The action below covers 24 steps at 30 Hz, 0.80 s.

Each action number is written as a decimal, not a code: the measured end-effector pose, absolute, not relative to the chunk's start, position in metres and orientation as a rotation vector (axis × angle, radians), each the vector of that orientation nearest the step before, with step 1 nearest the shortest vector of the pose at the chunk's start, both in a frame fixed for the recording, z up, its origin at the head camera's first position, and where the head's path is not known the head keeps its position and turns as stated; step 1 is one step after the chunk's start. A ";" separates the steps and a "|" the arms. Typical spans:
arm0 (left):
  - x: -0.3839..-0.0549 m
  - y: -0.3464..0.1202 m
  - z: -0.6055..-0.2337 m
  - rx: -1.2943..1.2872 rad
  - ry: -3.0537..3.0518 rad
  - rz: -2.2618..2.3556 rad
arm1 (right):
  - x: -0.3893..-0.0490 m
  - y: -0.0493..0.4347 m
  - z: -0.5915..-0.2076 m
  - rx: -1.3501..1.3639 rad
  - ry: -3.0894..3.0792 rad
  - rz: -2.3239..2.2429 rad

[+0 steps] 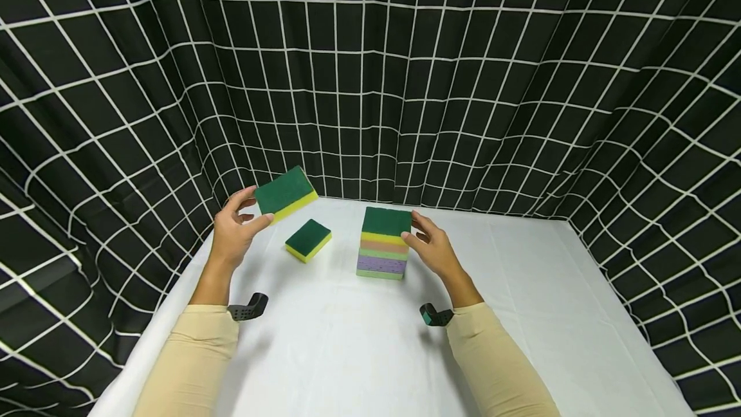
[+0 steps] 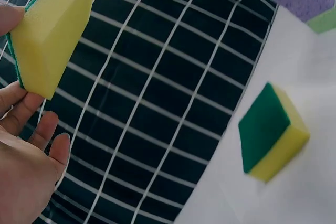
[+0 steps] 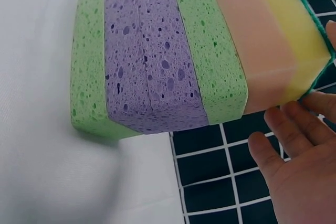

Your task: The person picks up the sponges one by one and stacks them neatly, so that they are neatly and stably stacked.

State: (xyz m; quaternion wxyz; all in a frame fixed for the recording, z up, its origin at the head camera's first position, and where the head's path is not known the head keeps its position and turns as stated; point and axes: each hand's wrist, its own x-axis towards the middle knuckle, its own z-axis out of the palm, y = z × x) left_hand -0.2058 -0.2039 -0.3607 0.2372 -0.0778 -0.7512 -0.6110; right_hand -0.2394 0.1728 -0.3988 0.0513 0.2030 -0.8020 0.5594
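My left hand (image 1: 233,233) holds a green-and-yellow scrub sponge (image 1: 286,192) in the air by its left end, with the thumb at the near edge. Its yellow underside shows in the left wrist view. Below it, a second scrub sponge (image 1: 309,240) lies green side up on the white table. At the middle stands an upright stack of sponges (image 1: 382,259): light green, purple, light green, peach and yellow layers. A green-topped scrub sponge (image 1: 386,221) forms the top. My right hand (image 1: 434,246) grips this top sponge at its right end, thumb at the near corner and fingers behind.
A white cloth (image 1: 336,352) covers the table. Black curtains with a white grid (image 1: 370,82) enclose the back and both sides. Each wrist wears a dark camera mount (image 1: 249,307).
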 end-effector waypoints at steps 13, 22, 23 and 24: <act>-0.214 -0.169 -0.337 -0.411 -2.130 -1.681 | -0.239 0.171 -0.397 0.625 -2.431 1.694; -0.228 -0.150 -0.336 -0.501 -2.141 -1.722 | -0.238 0.173 -0.397 0.613 -2.432 1.695; -0.231 -0.148 -0.338 -0.510 -2.145 -1.737 | -0.237 0.173 -0.398 0.611 -2.432 1.693; -0.235 -0.146 -0.341 -0.521 -2.147 -1.748 | -0.237 0.173 -0.398 0.610 -2.432 1.693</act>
